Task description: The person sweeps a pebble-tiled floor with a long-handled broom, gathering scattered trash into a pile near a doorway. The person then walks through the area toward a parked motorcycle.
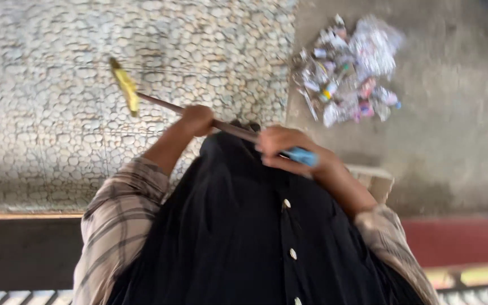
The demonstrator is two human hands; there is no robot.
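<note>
Both hands, left hand (196, 120) and right hand (286, 149), hold the broom (159, 103) tight over the pebble floor (46, 113), well away from the trash pile (345, 70).

You wear a long black garment (238, 226) that fills the lower middle of the view. A row of small pale round buttons (287, 203) runs down its front, right of its centre. Over it, to either side of the buttons, come loose sleeves of a pale beige and grey plaid: the left sleeve (117, 223) shows broad dark check lines, and the right sleeve (393, 243) looks lighter and blurred. Both sleeves end short of your bare hands (196, 120), above the buttons.
</note>
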